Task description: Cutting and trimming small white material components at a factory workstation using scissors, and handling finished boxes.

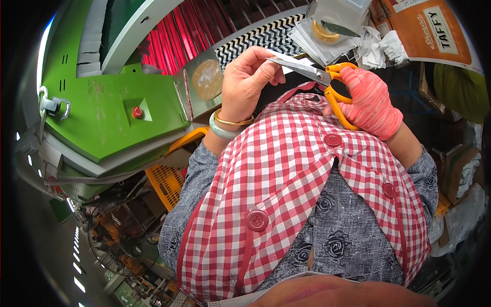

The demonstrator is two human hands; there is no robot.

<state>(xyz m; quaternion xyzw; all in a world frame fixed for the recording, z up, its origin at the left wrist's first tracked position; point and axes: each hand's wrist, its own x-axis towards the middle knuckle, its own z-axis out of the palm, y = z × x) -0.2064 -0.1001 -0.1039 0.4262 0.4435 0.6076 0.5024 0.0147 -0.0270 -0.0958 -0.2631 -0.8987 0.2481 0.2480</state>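
My right hand [372, 101], in a coral knit glove, grips a pair of scissors [306, 70] by its orange handles. The blades point left, toward my left hand [245, 82]. That hand is bare, with a gold bangle and a pale green one at its wrist. Its thumb and fingers pinch a thin white piece [283, 56] that lies along the blades; its exact kind cannot be made out. The blade tips come close to the left fingertips. Both hands are held in front of my red checked apron [276, 153].
A green machine [92, 112] with a red push button [137, 112] stands at the left. Beyond my hands are a black-and-white zigzag strip [261, 41], clear plastic bags [322, 48], a tape roll [324, 34] and crumpled white paper [372, 48]. An orange-brown carton [417, 28] sits far right.
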